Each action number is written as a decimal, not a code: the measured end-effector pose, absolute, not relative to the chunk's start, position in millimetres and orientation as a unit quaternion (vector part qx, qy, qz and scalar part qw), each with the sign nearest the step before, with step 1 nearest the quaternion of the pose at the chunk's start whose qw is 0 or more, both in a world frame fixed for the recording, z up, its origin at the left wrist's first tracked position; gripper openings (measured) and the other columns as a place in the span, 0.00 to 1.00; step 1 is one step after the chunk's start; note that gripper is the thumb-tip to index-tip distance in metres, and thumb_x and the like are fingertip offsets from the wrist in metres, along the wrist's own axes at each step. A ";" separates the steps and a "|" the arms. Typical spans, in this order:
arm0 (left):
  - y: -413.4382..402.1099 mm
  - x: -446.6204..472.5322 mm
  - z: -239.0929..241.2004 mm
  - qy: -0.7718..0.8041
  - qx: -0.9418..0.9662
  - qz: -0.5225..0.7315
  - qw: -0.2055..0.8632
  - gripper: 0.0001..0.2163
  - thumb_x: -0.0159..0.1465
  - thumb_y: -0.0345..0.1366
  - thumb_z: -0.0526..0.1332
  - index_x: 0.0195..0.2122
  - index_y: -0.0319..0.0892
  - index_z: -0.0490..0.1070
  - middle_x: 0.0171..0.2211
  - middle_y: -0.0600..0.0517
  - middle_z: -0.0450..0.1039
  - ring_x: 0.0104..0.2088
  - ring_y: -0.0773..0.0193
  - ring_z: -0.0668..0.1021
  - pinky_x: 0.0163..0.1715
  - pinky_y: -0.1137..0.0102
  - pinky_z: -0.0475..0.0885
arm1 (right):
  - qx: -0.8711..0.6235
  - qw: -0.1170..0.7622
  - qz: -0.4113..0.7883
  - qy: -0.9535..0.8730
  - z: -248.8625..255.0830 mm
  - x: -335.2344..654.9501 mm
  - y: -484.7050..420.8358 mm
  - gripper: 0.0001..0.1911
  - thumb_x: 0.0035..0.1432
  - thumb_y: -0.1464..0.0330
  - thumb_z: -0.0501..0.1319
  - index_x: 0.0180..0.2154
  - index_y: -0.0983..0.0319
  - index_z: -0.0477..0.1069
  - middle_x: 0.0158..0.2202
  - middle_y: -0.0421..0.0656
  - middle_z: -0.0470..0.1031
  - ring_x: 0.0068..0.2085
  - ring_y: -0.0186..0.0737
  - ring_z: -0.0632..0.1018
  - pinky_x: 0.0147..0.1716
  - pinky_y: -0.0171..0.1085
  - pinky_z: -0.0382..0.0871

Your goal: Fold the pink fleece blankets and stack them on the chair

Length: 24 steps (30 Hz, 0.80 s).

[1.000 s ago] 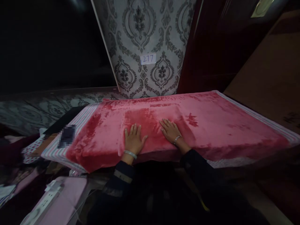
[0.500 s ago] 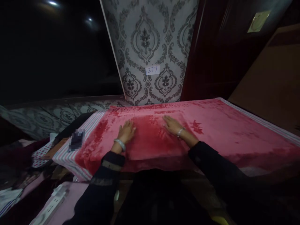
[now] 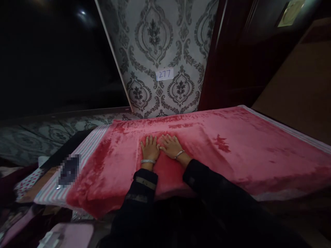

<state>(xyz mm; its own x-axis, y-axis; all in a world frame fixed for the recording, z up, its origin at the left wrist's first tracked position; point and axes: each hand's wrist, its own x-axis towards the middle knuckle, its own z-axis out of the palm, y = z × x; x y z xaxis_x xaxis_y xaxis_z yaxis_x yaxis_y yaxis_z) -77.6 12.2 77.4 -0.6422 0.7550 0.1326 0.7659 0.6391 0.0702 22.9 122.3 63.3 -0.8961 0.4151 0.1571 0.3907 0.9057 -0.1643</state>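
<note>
A plush pinkish-red blanket [image 3: 248, 148] lies spread over a flat surface, its nap brushed into darker and lighter patches. Both my hands rest flat on it, side by side near the middle. My left hand [image 3: 150, 150], with a bracelet at the wrist, has its fingers apart and pointing away from me. Slanting in from the right, my right hand [image 3: 171, 146] also lies open with fingers spread, its thumb close to the left hand. A striped cloth [image 3: 85, 146] shows beneath the blanket along the left edge.
On the striped cloth at the left is a dark pixelated object [image 3: 69, 171]. A black screen [image 3: 51, 62] stands behind on the left. Patterned wallpaper [image 3: 160, 38] with a "277" label [image 3: 164, 74] rises at the back. A brown panel [image 3: 305, 79] leans at the right.
Both hands have come together: the left moved right, the right moved left across the blanket. A darker brushed area now shows around them. The view has shifted slightly.
</note>
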 end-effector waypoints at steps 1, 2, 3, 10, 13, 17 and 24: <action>13.4 -78.1 77.1 -0.904 -0.419 -0.063 0.047 0.28 0.73 0.40 0.46 0.73 0.43 0.56 0.75 0.45 0.50 0.74 0.49 0.53 0.71 0.43 0.45 | -0.226 0.095 0.050 -0.968 63.9 29.2 133.9 0.31 0.73 0.56 0.47 0.72 0.57 0.58 0.75 0.47 0.50 0.74 0.54 0.52 0.69 0.59 0.48; 14.6 -78.5 77.0 -0.904 -0.419 -0.066 0.048 0.28 0.73 0.41 0.46 0.73 0.43 0.56 0.75 0.45 0.50 0.74 0.49 0.54 0.71 0.42 0.44 | -0.251 0.097 0.037 -0.962 64.7 37.1 146.6 0.31 0.72 0.55 0.47 0.72 0.57 0.57 0.75 0.48 0.50 0.74 0.55 0.53 0.69 0.60 0.48; 15.5 -78.6 77.1 -0.904 -0.420 -0.068 0.048 0.28 0.73 0.41 0.46 0.73 0.43 0.56 0.74 0.45 0.50 0.74 0.49 0.54 0.71 0.42 0.44 | -0.280 0.097 0.026 -0.955 65.2 46.4 160.1 0.32 0.72 0.54 0.47 0.72 0.57 0.56 0.75 0.49 0.50 0.74 0.56 0.53 0.69 0.60 0.49; 16.3 -76.6 81.6 -0.907 -0.413 -0.078 0.031 0.28 0.73 0.41 0.47 0.73 0.44 0.56 0.75 0.46 0.49 0.74 0.49 0.53 0.71 0.43 0.47 | -0.450 0.062 0.062 -0.888 52.9 128.8 231.1 0.33 0.73 0.52 0.41 0.74 0.52 0.50 0.77 0.45 0.44 0.74 0.57 0.54 0.65 0.64 0.56; 15.9 -75.3 85.1 -0.905 -0.416 -0.078 0.031 0.28 0.73 0.41 0.47 0.73 0.43 0.56 0.75 0.45 0.50 0.74 0.49 0.53 0.71 0.42 0.47 | -0.460 0.043 0.108 -0.880 46.1 157.5 244.8 0.34 0.73 0.54 0.40 0.75 0.56 0.44 0.76 0.47 0.46 0.73 0.57 0.56 0.65 0.62 0.58; 15.1 -74.0 86.7 -0.904 -0.419 -0.082 0.033 0.28 0.73 0.41 0.46 0.73 0.43 0.56 0.74 0.45 0.50 0.74 0.49 0.54 0.71 0.42 0.48 | -0.417 0.040 0.115 -0.901 49.6 189.6 257.1 0.33 0.72 0.60 0.44 0.74 0.62 0.51 0.72 0.51 0.58 0.71 0.56 0.61 0.67 0.57 0.58; 17.0 -75.0 100.1 -0.899 -0.429 -0.084 0.028 0.27 0.72 0.40 0.47 0.72 0.42 0.57 0.73 0.42 0.53 0.74 0.47 0.55 0.70 0.40 0.49 | -0.368 0.161 0.042 -0.915 89.5 180.8 165.3 0.31 0.72 0.62 0.47 0.70 0.69 0.59 0.72 0.58 0.57 0.72 0.56 0.58 0.68 0.56 0.55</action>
<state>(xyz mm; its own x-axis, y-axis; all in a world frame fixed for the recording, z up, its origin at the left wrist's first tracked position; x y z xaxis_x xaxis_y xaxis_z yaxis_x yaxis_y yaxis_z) -75.0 17.0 100.1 -0.6302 0.7666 0.1232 0.7761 0.6177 0.1266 180.8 165.3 89.5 -0.6769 0.6875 0.2630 0.6607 0.7250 -0.1949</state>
